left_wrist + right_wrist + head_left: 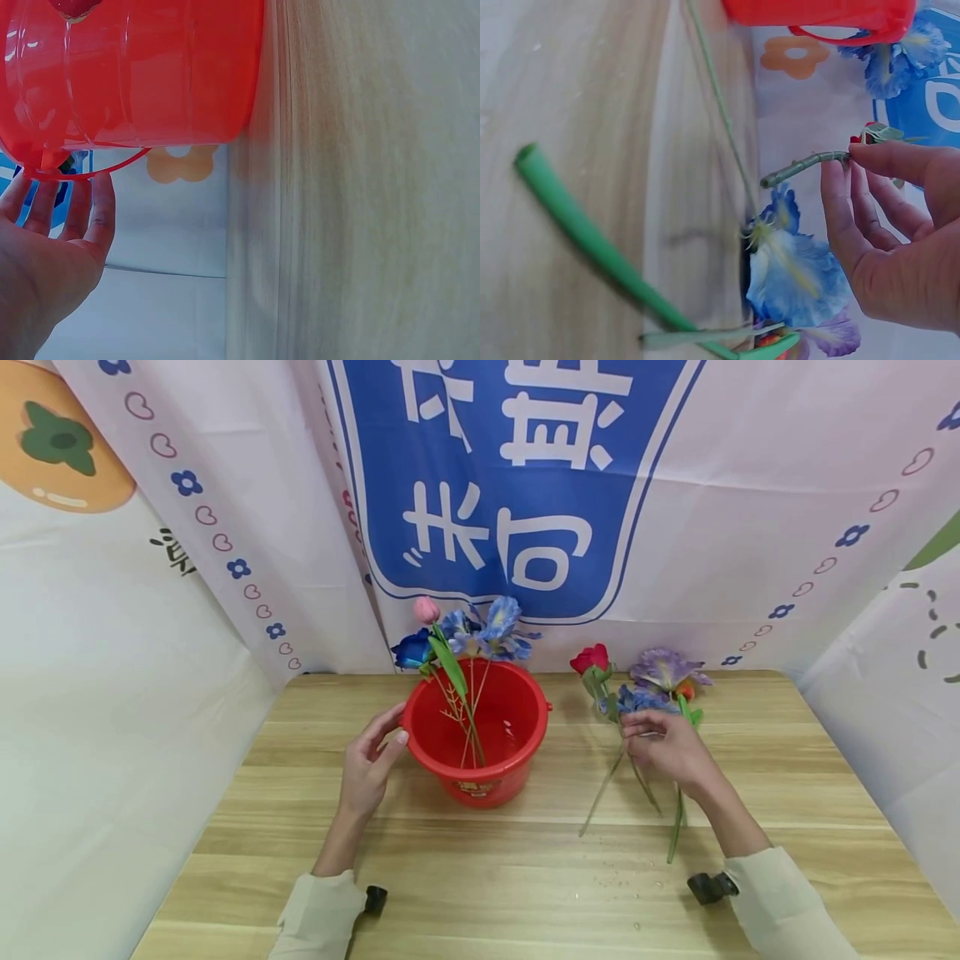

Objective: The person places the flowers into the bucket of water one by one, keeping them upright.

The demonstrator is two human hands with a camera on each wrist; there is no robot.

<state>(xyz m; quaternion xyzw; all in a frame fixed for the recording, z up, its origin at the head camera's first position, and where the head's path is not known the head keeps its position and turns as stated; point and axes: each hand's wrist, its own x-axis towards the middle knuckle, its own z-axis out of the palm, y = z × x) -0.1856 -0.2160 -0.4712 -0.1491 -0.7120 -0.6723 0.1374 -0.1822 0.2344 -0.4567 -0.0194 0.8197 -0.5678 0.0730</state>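
Observation:
A red bucket (420, 735) stands on the table, holding a pink tulip (427, 610), a blue rose (412, 650) and blue irises (501, 622). Against its left side rests my left hand (366, 764), fingertips touching near the rim and handle (124, 163), not wrapped round it. Right of the bucket, my right hand (670, 750) pinches the green stem (799, 167) of a red rose (590, 658) between thumb and fingers. Beside that hand lie a blue iris (795, 274), a purple flower (663, 668) and an orange flower (684, 690) with a thick green stem (577, 225).
The wooden table (300, 827) backs onto a white printed cloth (720, 527) with a blue panel (480, 485). Small droplets (637, 925) dot the tabletop near the right forearm. Dark wrist cameras (712, 887) sit at both sleeves.

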